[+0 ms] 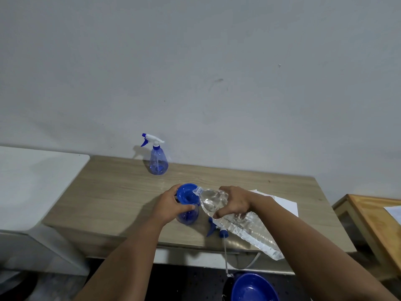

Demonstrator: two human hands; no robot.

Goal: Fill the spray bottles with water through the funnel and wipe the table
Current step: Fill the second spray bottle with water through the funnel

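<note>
Right hand (235,204) wrapped round tilted water bottle (234,220), mouth at funnel's (187,194) 3 o'clock rim, left hand (171,205) gripping spray bottle (187,216) mid-table: overtilt likely slops past the rim.

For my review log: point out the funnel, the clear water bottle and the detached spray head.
funnel (187,193), head view, on its blue inner bowl.
clear water bottle (238,224), head view, on its tilted ribbed body.
detached spray head (213,228), head view, on its blue trigger.
</note>
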